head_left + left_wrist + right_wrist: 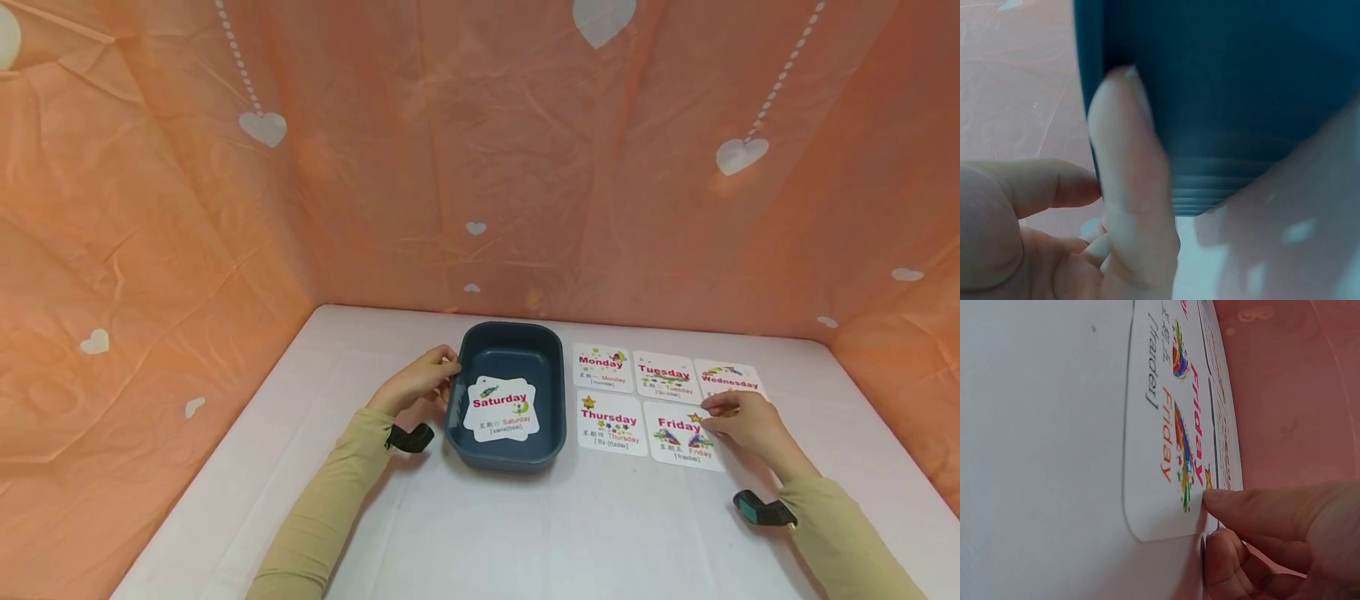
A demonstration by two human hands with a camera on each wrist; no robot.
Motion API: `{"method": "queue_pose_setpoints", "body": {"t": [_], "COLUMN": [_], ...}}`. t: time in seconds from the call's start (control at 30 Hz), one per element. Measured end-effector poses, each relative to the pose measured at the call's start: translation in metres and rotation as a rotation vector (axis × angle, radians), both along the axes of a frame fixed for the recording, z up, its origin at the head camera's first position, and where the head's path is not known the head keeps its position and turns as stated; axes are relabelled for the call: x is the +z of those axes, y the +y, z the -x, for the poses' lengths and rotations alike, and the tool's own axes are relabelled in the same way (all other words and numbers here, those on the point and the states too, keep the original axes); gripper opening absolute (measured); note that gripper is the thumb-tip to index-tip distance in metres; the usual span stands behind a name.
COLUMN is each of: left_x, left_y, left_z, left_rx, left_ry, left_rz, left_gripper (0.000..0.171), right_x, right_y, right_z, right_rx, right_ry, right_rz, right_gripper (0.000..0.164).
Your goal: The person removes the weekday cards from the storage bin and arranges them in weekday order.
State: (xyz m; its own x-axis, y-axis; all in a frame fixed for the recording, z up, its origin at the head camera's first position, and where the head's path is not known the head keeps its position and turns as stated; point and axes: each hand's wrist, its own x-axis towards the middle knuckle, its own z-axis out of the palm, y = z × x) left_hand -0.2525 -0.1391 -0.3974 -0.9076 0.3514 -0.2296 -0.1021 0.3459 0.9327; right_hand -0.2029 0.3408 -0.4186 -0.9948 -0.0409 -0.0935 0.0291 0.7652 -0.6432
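Note:
My left hand [423, 379] grips the left wall of a dark blue plastic basin [551, 392]. In the left wrist view, fingers [1129, 162] lie on both sides of the basin's wall [1222, 94]. Inside the basin, a Saturday card [501, 408] tops at least one other card, whose corners stick out. My right hand [753, 425] pinches the right edge of the Friday card [682, 442], thumb on top near the printed star. That card [1154, 481] lies flat on the table in the right wrist view.
A Thursday card [611, 433] lies left of Friday. Behind them sit Monday [602, 379], Tuesday [666, 387] and Wednesday [727, 375], the last partly behind my right hand. Orange cloth with pale hearts [742, 156] walls the back and sides of the white table [600, 533].

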Motion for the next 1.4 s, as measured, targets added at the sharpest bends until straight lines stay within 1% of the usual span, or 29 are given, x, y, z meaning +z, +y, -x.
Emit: {"method": "queue_pose_setpoints", "body": {"t": [0.17,0.3,0.43,0.5,0.6,0.67,0.73,0.87,0.97,1.2,1.4], "left_x": [-0.001,-0.001,0.001,0.002,0.002,0.002,0.002,0.002,0.002,0.001,0.001], "left_y": [0.000,0.000,0.001,0.002,0.002,0.003,0.003,0.003,0.003,0.003,0.002], "left_z": [-0.001,-0.001,0.000,0.000,0.000,0.000,0.000,0.000,0.001,0.001,0.001], "left_rx": [0.000,-0.005,-0.007,-0.010,-0.011,-0.012,-0.012,-0.013,-0.015,-0.020,-0.021], "left_ry": [0.002,0.000,-0.002,0.002,0.005,0.007,0.006,0.007,0.000,-0.001,0.007], "left_rz": [0.002,-0.006,-0.003,0.001,0.001,0.003,0.006,0.010,0.009,0.005,0.002], "left_gripper": [0.013,0.012,0.011,0.010,0.009,0.008,0.008,0.010,0.013,0.013,0.015], "right_x": [-0.002,0.002,0.010,0.013,0.017,0.020,0.024,0.033,0.039,0.050,0.059], "right_y": [0.003,0.006,0.007,0.007,0.005,0.002,-0.002,-0.012,-0.020,-0.042,-0.063], "right_z": [0.000,0.002,0.004,0.006,0.008,0.010,0.012,0.015,0.017,0.022,0.030], "right_rx": [0.003,0.005,0.009,0.020,0.049,0.069,0.087,0.112,0.145,0.210,0.258], "right_ry": [0.021,0.023,-0.014,-0.033,-0.033,-0.039,-0.039,-0.038,-0.027,-0.022,-0.023], "right_rz": [0.007,0.031,0.078,0.118,0.165,0.195,0.198,0.161,0.161,0.246,0.330], "right_gripper": [0.030,0.032,0.036,0.039,0.042,0.044,0.046,0.049,0.050,0.049,0.047]}}
